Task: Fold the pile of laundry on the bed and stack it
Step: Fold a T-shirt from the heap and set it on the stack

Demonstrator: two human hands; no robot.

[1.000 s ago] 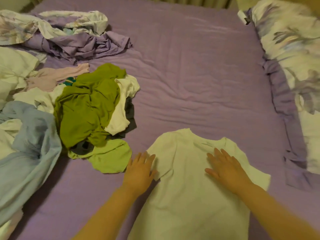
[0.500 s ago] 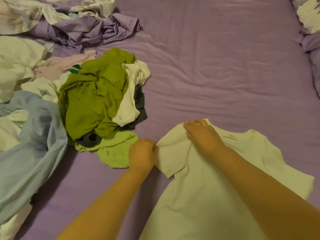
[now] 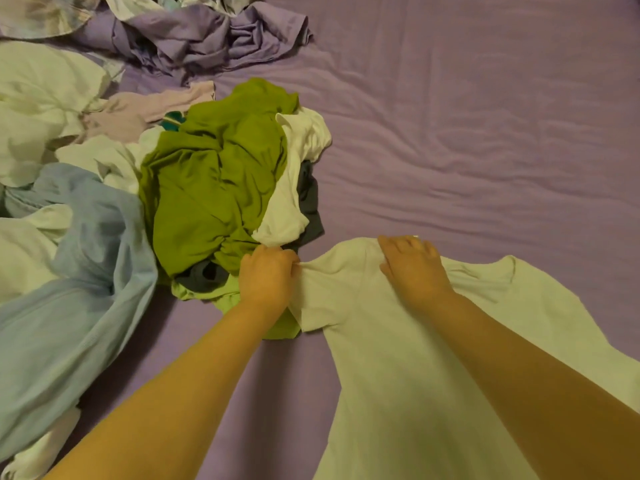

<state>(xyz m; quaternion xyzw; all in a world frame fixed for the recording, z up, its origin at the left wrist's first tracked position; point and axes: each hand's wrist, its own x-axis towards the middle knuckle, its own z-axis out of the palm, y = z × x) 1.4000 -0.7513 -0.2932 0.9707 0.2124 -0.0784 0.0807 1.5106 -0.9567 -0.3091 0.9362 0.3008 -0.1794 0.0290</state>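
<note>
A pale cream short-sleeved cotton T-shirt (image 3: 398, 358) lay spread flat on the bed's wrinkled lilac sheet (image 3: 467, 116), collar toward the far side, its cloth mostly smooth with a few creases near the neck. The left hand (image 3: 268, 277) pinched the edge of the shirt's left sleeve, fingers curled tight on the fabric. The right hand (image 3: 412, 265) rested at the left shoulder seam, its fingers bent down over the top edge of the shirt; it looked to be gripping the cloth there. Both forearms reached in from the near side, the right one crossing over the shirt's body.

Just left of the left hand sat the jumbled pile of laundry (image 3: 194, 209): an olive-green crumpled garment (image 3: 211, 188) on top, a white top (image 3: 294, 188) and a dark grey piece (image 3: 310, 202) beside it, and a lime-green item (image 3: 239, 303) touching the sleeve. A light blue garment (image 3: 69, 289) sprawled at the far left, and a bunched purple sheet (image 3: 207, 39) lay beyond. To the right and beyond the shirt the sheet lay bare and open.
</note>
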